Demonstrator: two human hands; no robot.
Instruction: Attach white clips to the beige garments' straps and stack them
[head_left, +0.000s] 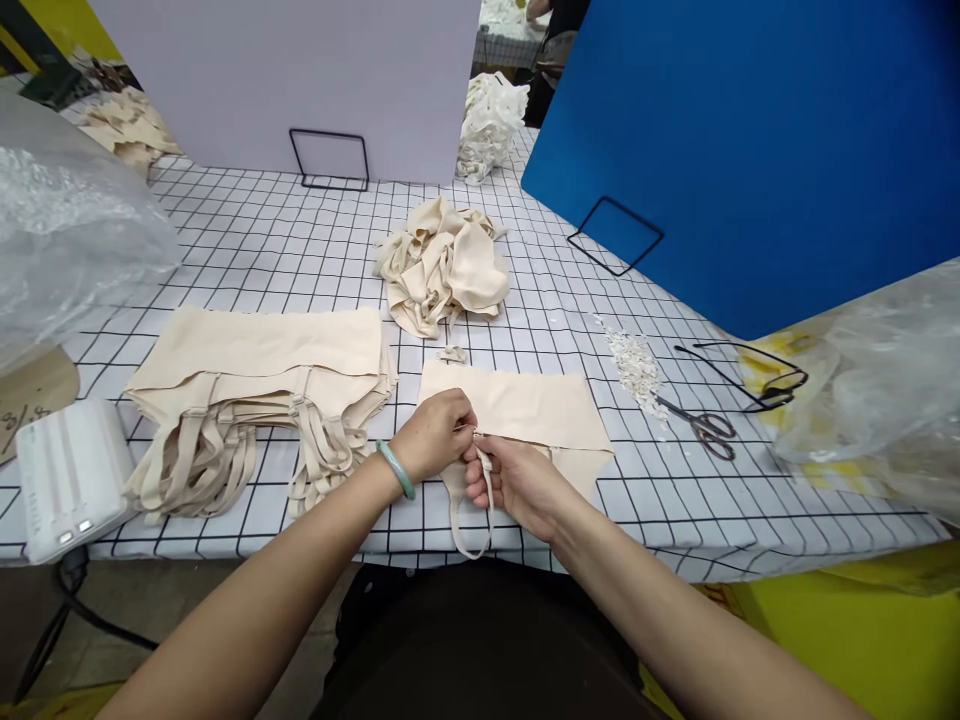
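A beige strapped garment (540, 405) lies flat before me at the table's front edge. My left hand (435, 430), with a jade-green bangle (396, 470) on the wrist, pinches near the top of a thin beige strap (457, 520). My right hand (517, 485) is closed on the same strap, its fingertips meeting the left ones. The strap loops down below both hands toward the edge. What exactly sits between the fingertips is too small to make out. To the left is a neat stack of like garments (262, 345), their straps hanging forward.
A crumpled beige fabric pile (446, 265) sits farther back. White small pieces (636, 368), scissors (709, 430) and eyeglasses (772, 390) lie at right. A white power bank (73, 480) is at left. A lilac board (300, 80) and a blue board (750, 150) stand behind.
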